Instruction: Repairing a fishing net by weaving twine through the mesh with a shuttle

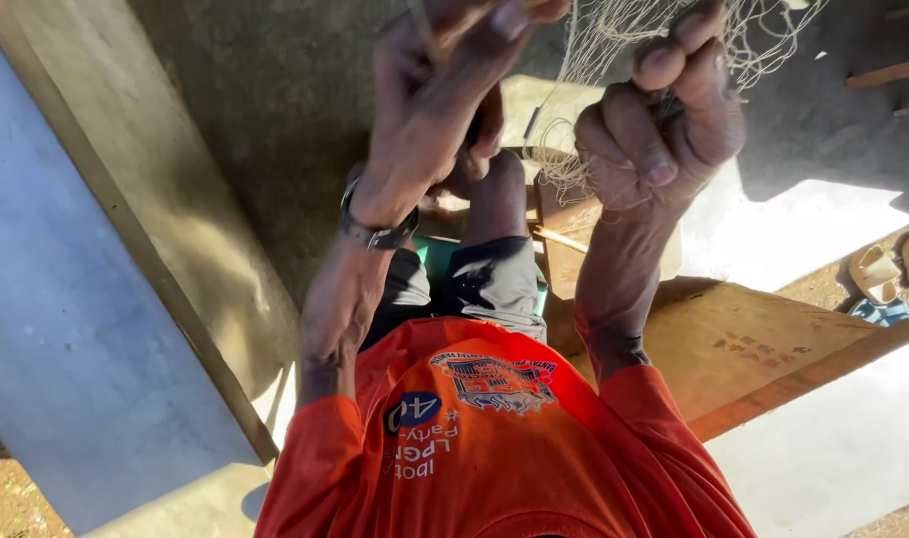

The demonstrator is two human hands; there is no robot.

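Pale netting hangs bunched in our right hand, fist closed on it, above our knees. Our left hand pinches a thin tan stick just beside the mesh.

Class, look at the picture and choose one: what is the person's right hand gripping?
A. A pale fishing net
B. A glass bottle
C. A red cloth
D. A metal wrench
A. The right hand is closed in a fist on bunched strands of a pale net that fans out above it, next to the raised left hand.
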